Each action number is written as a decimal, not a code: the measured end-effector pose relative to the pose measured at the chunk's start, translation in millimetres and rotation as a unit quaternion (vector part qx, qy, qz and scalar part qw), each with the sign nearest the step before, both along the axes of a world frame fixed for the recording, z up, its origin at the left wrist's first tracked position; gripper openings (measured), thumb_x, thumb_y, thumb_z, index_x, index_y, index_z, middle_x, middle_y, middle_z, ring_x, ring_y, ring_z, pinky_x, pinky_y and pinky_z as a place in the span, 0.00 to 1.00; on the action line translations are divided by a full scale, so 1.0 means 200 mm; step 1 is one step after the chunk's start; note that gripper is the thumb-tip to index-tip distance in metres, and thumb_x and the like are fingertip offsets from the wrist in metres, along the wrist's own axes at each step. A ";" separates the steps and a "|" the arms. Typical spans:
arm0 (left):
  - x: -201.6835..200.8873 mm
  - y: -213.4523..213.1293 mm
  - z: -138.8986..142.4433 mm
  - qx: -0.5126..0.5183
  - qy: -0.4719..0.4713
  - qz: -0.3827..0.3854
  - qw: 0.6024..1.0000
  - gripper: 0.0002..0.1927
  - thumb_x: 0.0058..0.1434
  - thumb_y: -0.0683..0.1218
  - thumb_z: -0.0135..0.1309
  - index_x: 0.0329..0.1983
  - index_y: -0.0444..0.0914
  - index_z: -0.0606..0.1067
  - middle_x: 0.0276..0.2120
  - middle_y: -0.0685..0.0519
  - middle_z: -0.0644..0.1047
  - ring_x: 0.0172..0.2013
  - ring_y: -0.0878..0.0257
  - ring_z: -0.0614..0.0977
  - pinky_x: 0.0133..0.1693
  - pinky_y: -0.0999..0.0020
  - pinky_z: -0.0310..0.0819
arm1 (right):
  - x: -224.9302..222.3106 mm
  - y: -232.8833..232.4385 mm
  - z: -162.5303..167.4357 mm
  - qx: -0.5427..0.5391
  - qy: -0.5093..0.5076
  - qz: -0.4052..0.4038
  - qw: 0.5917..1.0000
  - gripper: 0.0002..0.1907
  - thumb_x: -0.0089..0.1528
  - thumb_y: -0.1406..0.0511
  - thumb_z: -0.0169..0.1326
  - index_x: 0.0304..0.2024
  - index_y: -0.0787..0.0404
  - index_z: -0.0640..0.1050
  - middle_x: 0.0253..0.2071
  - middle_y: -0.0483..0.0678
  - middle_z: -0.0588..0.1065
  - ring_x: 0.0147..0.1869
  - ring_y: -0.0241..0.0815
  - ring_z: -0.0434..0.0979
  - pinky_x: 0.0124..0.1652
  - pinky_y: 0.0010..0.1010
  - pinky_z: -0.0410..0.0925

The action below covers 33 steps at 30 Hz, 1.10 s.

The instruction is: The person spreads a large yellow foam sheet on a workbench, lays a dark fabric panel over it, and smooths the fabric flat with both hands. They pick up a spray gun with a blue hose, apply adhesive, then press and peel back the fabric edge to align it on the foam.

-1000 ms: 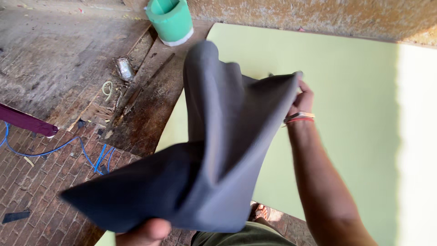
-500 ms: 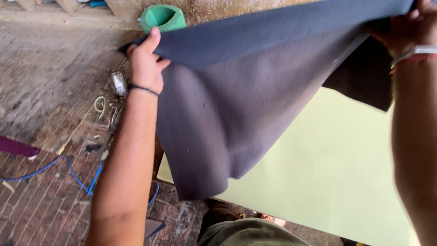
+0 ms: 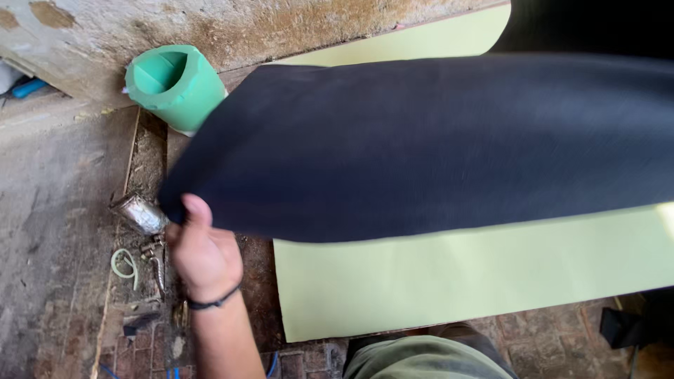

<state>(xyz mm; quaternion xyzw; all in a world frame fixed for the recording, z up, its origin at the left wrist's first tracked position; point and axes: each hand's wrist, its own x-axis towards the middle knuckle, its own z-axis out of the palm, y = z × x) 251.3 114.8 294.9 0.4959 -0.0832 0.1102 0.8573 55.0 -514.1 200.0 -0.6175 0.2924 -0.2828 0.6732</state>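
While gripped by left hand — dark, matte sheet

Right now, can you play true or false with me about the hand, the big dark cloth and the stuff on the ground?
1. The left hand pinches a corner of the dark sheet. True.
2. The dark sheet lies flat on the ground. False: it is lifted and spread in the air above the pale green sheet.
3. A green cup stands by the wall, open end up. True.
4. The left wrist is bare. False: it wears a thin dark band.
5. The right hand is plainly holding the green cup. False: the right hand is out of view, and nothing touches the cup.
6. A small shiny metal piece lies near the left hand. True.
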 end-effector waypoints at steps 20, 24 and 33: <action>-0.62 0.14 -1.50 0.054 0.422 -0.037 0.904 0.28 0.53 0.39 0.50 0.61 0.41 0.70 0.49 0.50 0.77 0.44 0.56 0.81 0.40 0.59 0.78 | -0.59 0.62 -1.25 0.335 0.172 -0.029 0.926 0.11 0.66 0.65 0.59 0.47 0.62 0.73 0.42 0.53 0.74 0.40 0.49 0.77 0.46 0.47 0.79; -0.52 0.24 -1.50 0.131 0.407 -0.090 0.900 0.23 0.53 0.40 0.48 0.55 0.40 0.72 0.46 0.54 0.78 0.43 0.63 0.80 0.44 0.58 0.81 | -0.46 0.71 -1.20 0.306 0.275 0.061 0.909 0.17 0.67 0.61 0.60 0.52 0.66 0.74 0.46 0.55 0.75 0.43 0.52 0.79 0.45 0.42 0.79; -0.48 0.36 -1.60 0.272 0.273 -0.076 0.920 0.16 0.53 0.41 0.58 0.46 0.41 0.72 0.46 0.57 0.78 0.50 0.64 0.78 0.54 0.67 0.70 | -0.46 0.73 -0.94 0.213 0.159 0.056 0.962 0.18 0.68 0.68 0.60 0.55 0.74 0.71 0.52 0.58 0.77 0.50 0.50 0.84 0.43 0.36 0.81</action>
